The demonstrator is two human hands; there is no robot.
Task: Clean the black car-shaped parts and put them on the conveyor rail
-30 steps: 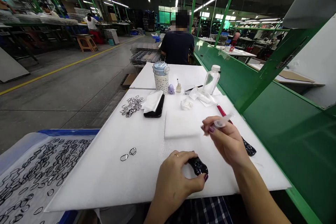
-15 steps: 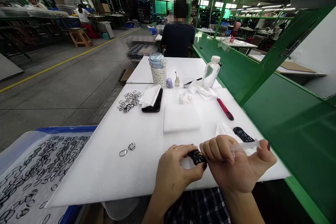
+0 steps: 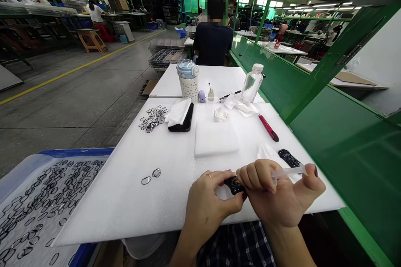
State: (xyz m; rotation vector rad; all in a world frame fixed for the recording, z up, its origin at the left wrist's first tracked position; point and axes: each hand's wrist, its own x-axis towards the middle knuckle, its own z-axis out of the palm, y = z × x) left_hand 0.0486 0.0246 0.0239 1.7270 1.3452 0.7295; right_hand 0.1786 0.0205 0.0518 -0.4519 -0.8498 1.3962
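Observation:
My left hand pinches a small glossy black part between thumb and fingers, above the near edge of the white table. My right hand is wrapped round a translucent plastic syringe, its thumb on the plunger end. The syringe's front end points at the black part, and an orange-yellow bit shows there; the fingers hide the exact contact. Just beyond my right hand lies another glossy black part on white tissue. Two thin dark rings rest on the table left of my left hand.
A red utility knife, white foam pad, crumpled tissue, black phone under tissue, and pile of rings lie farther back. Behind stand a tumbler and clear bottle. A blue-rimmed tray of rings sits left; a green partition right.
My right thumb and the syringe's plunger end have shifted slightly left, closer to the fist. My left hand stays on the black part. The whole view has shifted a little.

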